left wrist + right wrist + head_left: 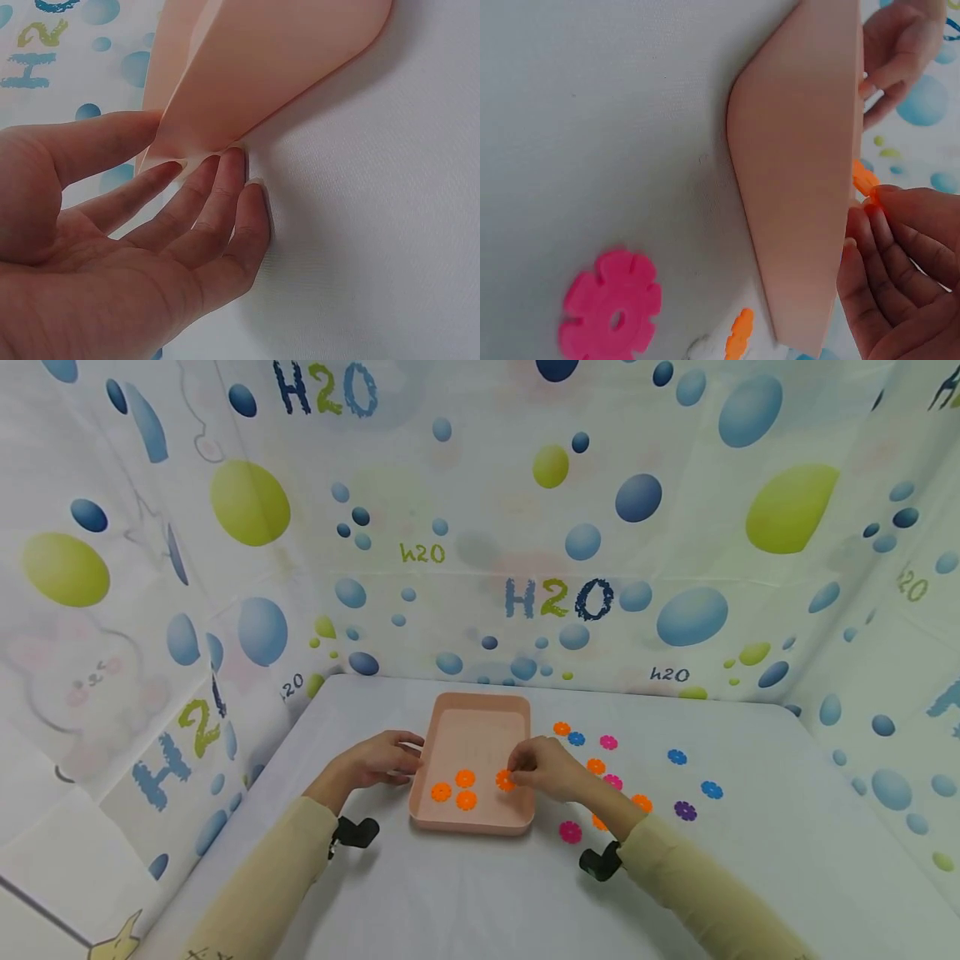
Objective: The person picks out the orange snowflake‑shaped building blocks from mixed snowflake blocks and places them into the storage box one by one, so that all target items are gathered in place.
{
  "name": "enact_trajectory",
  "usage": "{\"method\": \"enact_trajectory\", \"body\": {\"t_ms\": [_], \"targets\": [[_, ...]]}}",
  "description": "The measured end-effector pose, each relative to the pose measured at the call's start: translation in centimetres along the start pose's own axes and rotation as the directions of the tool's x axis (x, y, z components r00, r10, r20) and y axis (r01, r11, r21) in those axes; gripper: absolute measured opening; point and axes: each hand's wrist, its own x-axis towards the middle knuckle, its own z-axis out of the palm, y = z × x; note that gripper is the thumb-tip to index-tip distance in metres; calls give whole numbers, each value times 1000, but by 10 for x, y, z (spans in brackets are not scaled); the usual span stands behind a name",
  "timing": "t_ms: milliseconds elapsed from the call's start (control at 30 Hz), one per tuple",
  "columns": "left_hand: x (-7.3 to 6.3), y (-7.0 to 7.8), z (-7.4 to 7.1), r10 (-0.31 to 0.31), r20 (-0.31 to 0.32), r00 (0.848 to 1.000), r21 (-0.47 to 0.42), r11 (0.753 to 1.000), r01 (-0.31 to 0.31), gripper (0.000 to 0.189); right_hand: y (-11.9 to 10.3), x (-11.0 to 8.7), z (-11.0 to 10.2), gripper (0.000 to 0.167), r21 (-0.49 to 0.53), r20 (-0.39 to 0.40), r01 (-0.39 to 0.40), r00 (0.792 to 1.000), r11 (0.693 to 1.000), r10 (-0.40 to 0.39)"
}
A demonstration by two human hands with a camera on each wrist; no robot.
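A peach tray (480, 739) lies on the white-covered table, with three orange flower-shaped plastic discs (466, 800) in its lower left part. My right hand (546, 767) is over the tray's right edge and pinches another orange flower-shaped disc (865, 178) between thumb and fingertips, just inside the rim. At the tray's left side is my left hand (386, 757). In the left wrist view its thumb (112, 139) touches the rim, and its loosely bent fingers rest against the outer wall near the bottom.
Right of the tray are scattered loose discs: orange (562, 728), pink (570, 832), blue (712, 790) and purple (686, 811). My right forearm (622, 806) covers part of that group. Patterned cloth walls (480, 577) stand behind the table and at both sides.
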Motion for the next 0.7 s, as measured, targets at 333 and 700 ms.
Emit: {"method": "enact_trajectory", "body": {"t_ms": [333, 700], "targets": [[0, 0, 0, -3, 1, 1000, 8, 1000, 3, 58, -9, 18, 17, 5, -63, 42, -18, 999, 998, 21], [0, 1, -2, -7, 13, 1000, 6, 1000, 7, 58, -14, 22, 32, 7, -216, 54, -120, 989, 969, 135]]}}
